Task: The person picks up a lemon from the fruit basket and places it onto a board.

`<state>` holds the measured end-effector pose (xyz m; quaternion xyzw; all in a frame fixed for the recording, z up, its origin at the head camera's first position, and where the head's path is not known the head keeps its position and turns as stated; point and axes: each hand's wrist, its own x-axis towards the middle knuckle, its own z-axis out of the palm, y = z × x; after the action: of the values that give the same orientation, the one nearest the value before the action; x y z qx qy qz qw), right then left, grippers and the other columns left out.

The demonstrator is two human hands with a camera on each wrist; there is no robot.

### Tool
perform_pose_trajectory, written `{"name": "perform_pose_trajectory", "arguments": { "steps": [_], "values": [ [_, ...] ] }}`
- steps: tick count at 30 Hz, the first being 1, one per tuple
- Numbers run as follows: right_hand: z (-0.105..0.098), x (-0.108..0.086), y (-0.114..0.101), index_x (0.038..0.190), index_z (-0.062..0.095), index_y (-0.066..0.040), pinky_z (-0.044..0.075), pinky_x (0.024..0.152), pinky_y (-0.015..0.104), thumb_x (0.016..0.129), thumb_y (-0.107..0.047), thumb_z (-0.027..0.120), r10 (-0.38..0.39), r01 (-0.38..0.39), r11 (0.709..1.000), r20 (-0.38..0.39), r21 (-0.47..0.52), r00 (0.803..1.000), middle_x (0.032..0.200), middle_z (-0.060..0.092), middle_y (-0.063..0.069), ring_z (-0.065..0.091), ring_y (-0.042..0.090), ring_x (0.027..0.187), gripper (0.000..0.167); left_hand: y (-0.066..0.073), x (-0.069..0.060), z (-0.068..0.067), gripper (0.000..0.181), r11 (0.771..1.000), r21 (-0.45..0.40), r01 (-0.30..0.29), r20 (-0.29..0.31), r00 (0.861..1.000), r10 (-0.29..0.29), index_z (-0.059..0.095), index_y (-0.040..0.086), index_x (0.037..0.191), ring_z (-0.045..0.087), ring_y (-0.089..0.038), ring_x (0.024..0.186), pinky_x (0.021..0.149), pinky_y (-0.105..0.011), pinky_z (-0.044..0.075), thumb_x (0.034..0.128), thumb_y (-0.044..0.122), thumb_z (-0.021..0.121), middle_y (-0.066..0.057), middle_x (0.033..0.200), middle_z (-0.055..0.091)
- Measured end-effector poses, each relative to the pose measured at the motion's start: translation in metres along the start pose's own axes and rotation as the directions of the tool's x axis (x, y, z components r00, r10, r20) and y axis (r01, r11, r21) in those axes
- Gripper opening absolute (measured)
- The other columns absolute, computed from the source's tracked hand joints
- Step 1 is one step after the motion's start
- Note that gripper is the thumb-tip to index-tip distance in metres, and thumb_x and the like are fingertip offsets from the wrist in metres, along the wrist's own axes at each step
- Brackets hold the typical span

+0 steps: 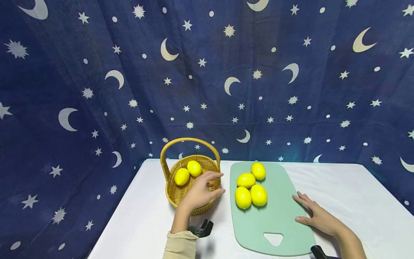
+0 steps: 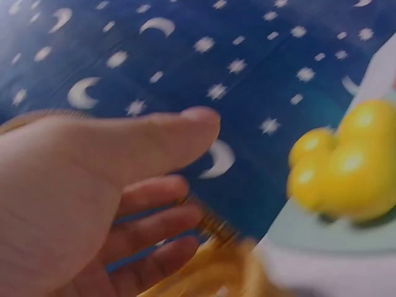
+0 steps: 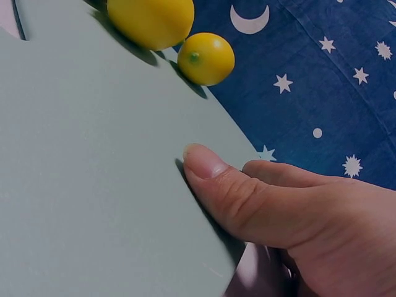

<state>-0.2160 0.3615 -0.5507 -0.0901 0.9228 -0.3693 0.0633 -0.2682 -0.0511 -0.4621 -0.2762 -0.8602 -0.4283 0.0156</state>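
My left hand (image 1: 198, 192) hovers over the right side of a wicker basket (image 1: 177, 194), fingers loosely bent and thumb apart, with nothing between them. Two yellow lemons (image 1: 182, 176) lie inside the basket, toward its back left. To the right, several more lemons (image 1: 259, 195) sit bunched on a pale green cutting board (image 1: 281, 198). At the board's right edge is my right hand (image 1: 318, 216), its fingers extended. In the right wrist view its thumb (image 3: 229, 192) lies over the board's edge; the other fingers are mostly hidden behind it.
A tall arched handle (image 1: 191, 139) rises over the basket. The board has a triangular cutout (image 1: 273, 239) near its front edge. Both stand on a white-covered table (image 1: 136, 216), with a dark blue star-and-moon cloth (image 1: 207, 90) hanging behind and at the left.
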Motion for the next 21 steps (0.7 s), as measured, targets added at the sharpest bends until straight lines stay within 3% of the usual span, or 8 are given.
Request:
{"name": "perform_pose_trajectory", "arguments": {
  "steps": [2,6,9,13,17,21],
  "values": [
    [0.000,0.000,0.001,0.141,0.038,0.003,0.004,0.100,0.077,0.076,-0.032,0.075,0.001,-0.001,1.000,-0.003,0.001,1.000,0.150,0.013,0.037,0.005,0.060,0.135,0.083,-0.012,-0.002,-0.009,0.049,0.998,-0.060,0.008,-0.028,1.000,-0.010,0.057,0.012,0.130,0.057,-0.024,0.116,0.095,-0.044,0.050,0.0849,0.027,0.071,-0.006,0.128,0.058],
    [-0.001,0.000,0.002,0.141,0.038,0.002,0.004,0.100,0.077,0.075,-0.032,0.076,0.001,-0.001,1.000,-0.007,0.010,1.000,0.150,0.013,0.036,0.005,0.060,0.135,0.083,-0.033,-0.005,-0.022,0.052,0.997,-0.064,0.052,-0.136,0.989,-0.061,0.056,0.014,0.131,0.056,-0.026,0.117,0.099,-0.046,0.047,0.0830,0.025,0.073,-0.009,0.129,0.058],
    [-0.002,0.001,0.002,0.142,0.038,0.002,0.002,0.101,0.076,0.075,-0.032,0.076,0.001,-0.001,1.000,-0.012,0.015,1.000,0.151,0.012,0.036,0.004,0.060,0.135,0.084,-0.044,-0.005,-0.029,0.056,0.995,-0.013,0.095,-0.224,0.970,-0.096,0.055,0.015,0.133,0.053,-0.030,0.120,0.101,-0.048,0.045,0.0821,0.027,0.074,-0.011,0.130,0.056],
    [-0.003,0.005,0.001,0.142,0.038,0.001,0.002,0.101,0.077,0.075,-0.036,0.075,0.011,-0.011,1.000,-0.012,0.007,1.000,0.151,0.012,0.035,0.003,0.059,0.136,0.086,-0.055,-0.010,-0.040,0.062,0.980,0.049,0.192,-0.295,0.940,-0.170,0.049,0.013,0.138,0.046,-0.034,0.128,0.105,-0.053,0.039,0.0835,0.033,0.072,-0.014,0.138,0.050],
    [-0.001,0.006,-0.001,0.143,0.037,0.000,0.002,0.100,0.077,0.075,-0.038,0.075,0.031,-0.031,1.000,0.002,0.004,1.000,0.152,0.012,0.033,0.002,0.058,0.137,0.087,-0.062,-0.018,-0.049,0.067,0.957,0.061,0.284,-0.314,0.915,-0.252,0.042,0.011,0.143,0.045,-0.035,0.128,0.104,-0.053,0.040,0.0852,0.032,0.070,-0.015,0.143,0.044],
    [0.001,0.004,-0.001,0.143,0.038,0.000,0.002,0.100,0.078,0.074,-0.037,0.076,0.044,-0.044,0.999,0.009,0.006,0.999,0.153,0.012,0.032,0.003,0.058,0.137,0.086,-0.066,-0.021,-0.051,0.071,0.947,0.065,0.313,-0.283,0.916,-0.284,0.037,0.010,0.145,0.049,-0.033,0.122,0.097,-0.050,0.044,0.0863,0.033,0.069,-0.016,0.144,0.042]
  ]
}}
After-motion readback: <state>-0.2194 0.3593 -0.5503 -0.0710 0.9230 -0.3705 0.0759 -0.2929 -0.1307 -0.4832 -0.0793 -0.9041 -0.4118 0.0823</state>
